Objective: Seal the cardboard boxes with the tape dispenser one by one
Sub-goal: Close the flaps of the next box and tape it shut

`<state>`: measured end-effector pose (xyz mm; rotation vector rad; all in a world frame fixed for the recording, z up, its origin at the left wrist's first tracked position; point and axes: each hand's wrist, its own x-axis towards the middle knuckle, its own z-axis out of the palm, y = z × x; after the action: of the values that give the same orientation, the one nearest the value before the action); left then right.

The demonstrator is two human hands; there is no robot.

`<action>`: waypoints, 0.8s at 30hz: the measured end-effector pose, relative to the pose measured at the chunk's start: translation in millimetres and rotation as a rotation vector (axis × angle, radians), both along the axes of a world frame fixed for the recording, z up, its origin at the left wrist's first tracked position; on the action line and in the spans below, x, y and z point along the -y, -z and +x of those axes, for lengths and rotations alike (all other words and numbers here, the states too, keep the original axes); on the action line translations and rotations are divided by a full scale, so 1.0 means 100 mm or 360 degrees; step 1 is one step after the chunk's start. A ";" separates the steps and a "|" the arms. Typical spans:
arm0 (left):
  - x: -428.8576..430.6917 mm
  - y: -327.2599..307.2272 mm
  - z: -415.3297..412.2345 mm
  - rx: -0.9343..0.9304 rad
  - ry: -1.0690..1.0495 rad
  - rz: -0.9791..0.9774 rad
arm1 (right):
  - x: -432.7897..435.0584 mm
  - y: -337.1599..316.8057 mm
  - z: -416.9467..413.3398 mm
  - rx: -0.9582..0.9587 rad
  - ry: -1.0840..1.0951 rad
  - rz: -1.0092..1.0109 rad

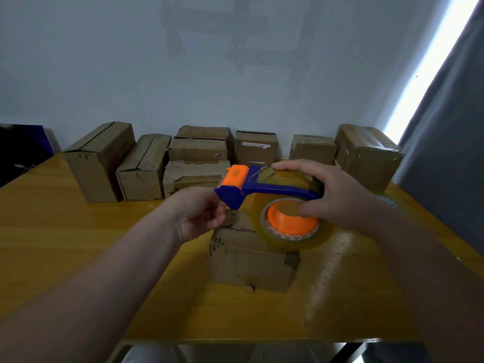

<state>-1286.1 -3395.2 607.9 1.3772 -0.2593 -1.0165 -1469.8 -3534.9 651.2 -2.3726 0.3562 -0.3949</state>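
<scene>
Fingers (286, 167) of the right hand (348, 195) are clamped on the tape dispenser (275, 186), forefinger over the roll and thumb on its orange hub, likely to stop it spinning. At the cutter end the left hand (199, 214) curls its fingers, seemingly after the loose tape end; whether they pinch anything I cannot tell. The dispenser hangs just above the near cardboard box (251, 268), set alone mid-way on the yellow wooden tabletop (78, 244) for sealing. More boxes (146, 169) stand in a row against the pale, patchy wall (104, 61); a grey curtain (450, 127) hangs at the right
</scene>
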 end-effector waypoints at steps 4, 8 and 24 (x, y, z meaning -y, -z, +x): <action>-0.01 -0.02 -0.01 0.0248 -0.0023 0.0021 | -0.01 -0.09 0.02 -0.0113 0.0000 -0.0096; -0.07 -0.04 0.07 0.0394 -0.0052 0.0029 | 0.04 -0.26 -0.02 -0.0237 -0.0007 -0.0218; -0.25 0.41 0.03 0.0401 -0.0233 0.0046 | 0.02 -0.35 -0.02 -0.0588 -0.0028 -0.0442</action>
<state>-1283.2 -3370.3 566.6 1.5286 -0.3259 -0.7285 -1471.8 -3537.4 685.8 -2.7209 0.4738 0.0096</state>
